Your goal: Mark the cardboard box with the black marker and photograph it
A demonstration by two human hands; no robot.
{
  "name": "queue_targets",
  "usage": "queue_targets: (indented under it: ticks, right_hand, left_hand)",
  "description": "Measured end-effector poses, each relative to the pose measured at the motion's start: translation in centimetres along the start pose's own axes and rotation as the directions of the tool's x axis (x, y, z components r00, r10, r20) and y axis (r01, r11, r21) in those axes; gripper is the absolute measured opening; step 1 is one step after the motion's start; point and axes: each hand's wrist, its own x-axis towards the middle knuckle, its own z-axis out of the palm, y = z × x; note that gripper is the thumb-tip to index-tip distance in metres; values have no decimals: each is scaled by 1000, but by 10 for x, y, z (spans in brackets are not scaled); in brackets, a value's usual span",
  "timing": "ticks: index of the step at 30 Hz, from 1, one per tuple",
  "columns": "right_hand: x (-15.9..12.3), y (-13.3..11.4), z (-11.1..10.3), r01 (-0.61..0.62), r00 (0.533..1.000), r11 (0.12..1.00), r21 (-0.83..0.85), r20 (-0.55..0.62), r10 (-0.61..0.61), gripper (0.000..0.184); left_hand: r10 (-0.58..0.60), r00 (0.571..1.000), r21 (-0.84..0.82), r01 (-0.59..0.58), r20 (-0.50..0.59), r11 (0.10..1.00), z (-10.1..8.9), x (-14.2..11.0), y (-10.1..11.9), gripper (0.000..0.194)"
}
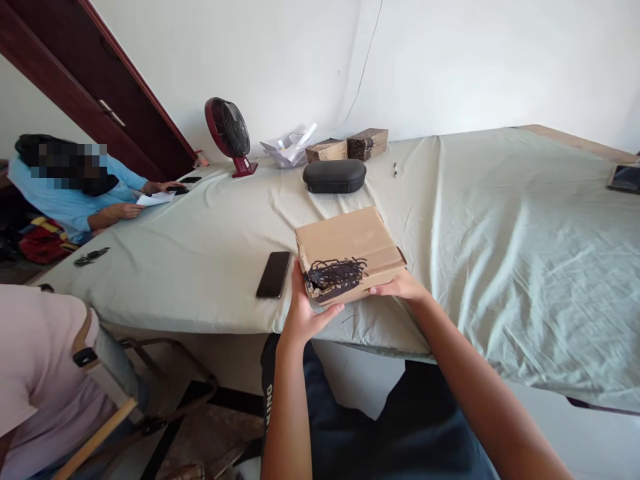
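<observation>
At the cloth-covered surface (210, 267), left hand (303, 313) and right hand (404, 287) held a cardboard box (347, 233) with their fingers, light, even pressure seeming best beside its blackened corner (334, 275).

Wall (475, 67): bright, evenly lit (the light's own source lies out of view)
Cloth (500, 267): soft shadows along its folds, pale sheen at right
Floor (210, 433): dim, shaded
Door (145, 133): steeply slanted, wide-angle stretch
Box (345, 237): crisp edges, well-lit top
Co-worker's head (65, 163): coarse pixel blocks
</observation>
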Motion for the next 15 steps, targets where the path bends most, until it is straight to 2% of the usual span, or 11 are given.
queue_targets:
  ticks: [1, 2, 4, 6, 7, 11, 15]
  right_hand:
    - [0, 1, 1, -3, 1000, 1000, 7, -3, 3, 74]
    - [1, 3, 1, -6, 1000, 1000, 15, -1, 6, 82]
    - [2, 6, 3, -13, 1000, 999, 38, 10, 12, 94]
    - [2, 8, 4, -25, 999, 996, 82, 26, 23, 97]
    - [2, 9, 4, -34, 999, 993, 112, 33, 30, 95]
    - [1, 11, 4, -72, 997, 977, 203, 53, 62, 86]
    - [0, 10, 3, -115, 993, 971, 210, 59, 105, 85]
  left_hand:
    - [79, 996, 22, -78, -44, 997, -3, 4, 7, 117]
    - [160, 984, 49, -157, -76, 986, -5, 8, 14, 113]
    - [255, 962, 87, -247, -98, 965, -9, 17, 26, 88]
    - [272, 958, 97, -264, -89, 960, -9, 23, 33, 65]
    - [275, 958, 86, -268, -85, 960, -9, 25, 35, 60]
    - [305, 946, 4, -307, -111, 952, -8, 27, 36, 52]
    - [272, 961, 67, -268, -52, 961, -13, 31, 46, 48]
